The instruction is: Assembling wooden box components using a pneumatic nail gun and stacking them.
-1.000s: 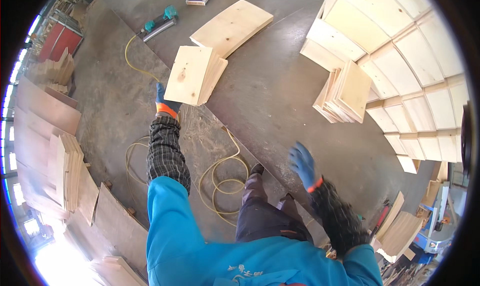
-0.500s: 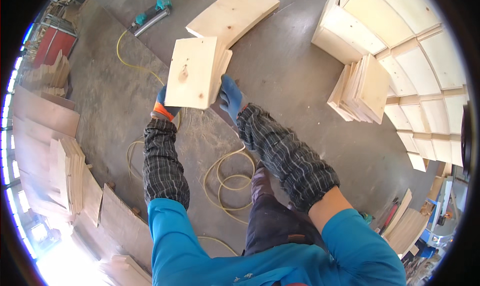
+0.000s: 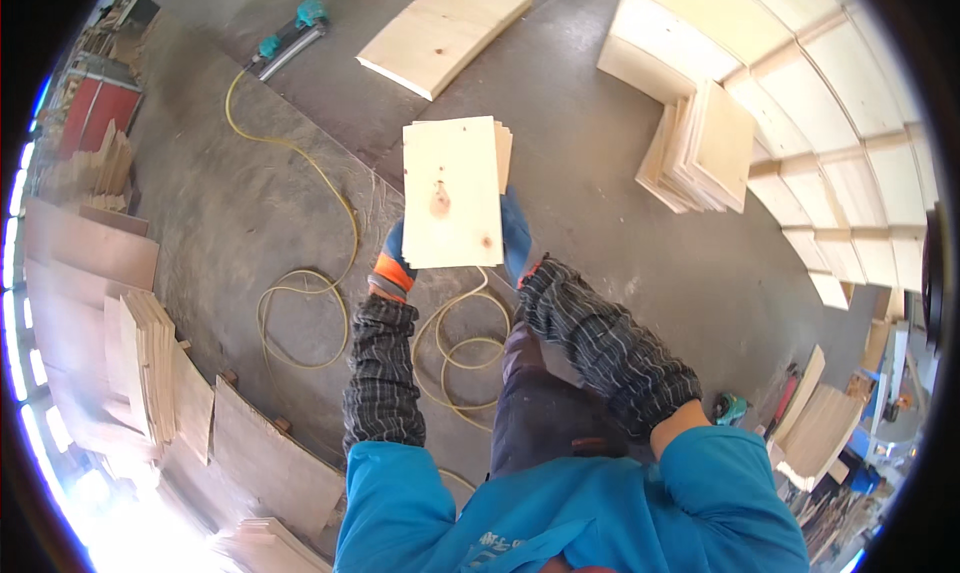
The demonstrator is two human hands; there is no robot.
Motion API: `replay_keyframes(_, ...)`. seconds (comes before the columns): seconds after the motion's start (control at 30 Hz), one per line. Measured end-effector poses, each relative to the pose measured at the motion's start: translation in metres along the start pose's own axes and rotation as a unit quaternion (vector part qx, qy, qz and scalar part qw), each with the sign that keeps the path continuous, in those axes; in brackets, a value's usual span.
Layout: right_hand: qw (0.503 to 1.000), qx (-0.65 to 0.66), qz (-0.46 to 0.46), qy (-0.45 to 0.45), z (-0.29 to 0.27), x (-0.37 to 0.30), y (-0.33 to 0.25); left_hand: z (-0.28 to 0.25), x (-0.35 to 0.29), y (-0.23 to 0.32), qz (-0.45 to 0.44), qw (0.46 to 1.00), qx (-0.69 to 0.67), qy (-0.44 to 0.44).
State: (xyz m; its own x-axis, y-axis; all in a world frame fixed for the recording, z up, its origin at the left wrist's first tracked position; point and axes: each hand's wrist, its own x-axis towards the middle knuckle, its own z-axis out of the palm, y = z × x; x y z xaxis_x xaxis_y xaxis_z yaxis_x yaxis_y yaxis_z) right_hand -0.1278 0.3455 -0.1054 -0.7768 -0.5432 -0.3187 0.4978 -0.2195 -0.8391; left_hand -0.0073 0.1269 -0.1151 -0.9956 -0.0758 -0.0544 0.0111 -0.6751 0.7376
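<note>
Between my two gloved hands I carry a stack of wooden boards, pale and rectangular, with a dark knot on the top face. My left hand, in a blue and orange glove, grips the lower left edge; its fingertips are hidden under the boards. Against the lower right edge presses my right hand in a blue glove, its fingers partly behind the stack. Some boards beneath stick out a little at the upper right. Beyond the stack, a larger wooden panel lies flat on the floor, apart from it.
A teal nail gun lies on the floor at far left, its yellow hose looping toward my feet. On the right, a bundle of boards stands beside a wall of wooden boxes. Plywood sheets lean at the left.
I have drawn the stack nearer and to the right, off the large panel, and turned it straighter. Both hands keep hold of it.
</note>
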Motion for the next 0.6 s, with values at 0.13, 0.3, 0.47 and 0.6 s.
replay_keyframes(0.13, 0.973, 0.230, 0.021, -0.020, -0.017, -0.051, 0.000, 0.039, -0.028, -0.031, -0.038, 0.955, 0.260, 0.135)
replay_keyframes(0.3, 0.932, 0.354, 0.072, -0.034, -0.033, -0.080, 0.027, 0.064, -0.011, -0.050, -0.079, 0.944, 0.314, 0.065)
replay_keyframes(0.47, 0.883, 0.466, 0.043, -0.033, -0.009, -0.034, 0.045, 0.038, 0.024, -0.061, -0.129, 0.965, 0.224, 0.039)
replay_keyframes(0.6, 0.968, 0.203, -0.056, 0.138, -0.080, -0.042, 0.025, 0.014, 0.034, -0.072, -0.183, 0.976, 0.043, 0.109)
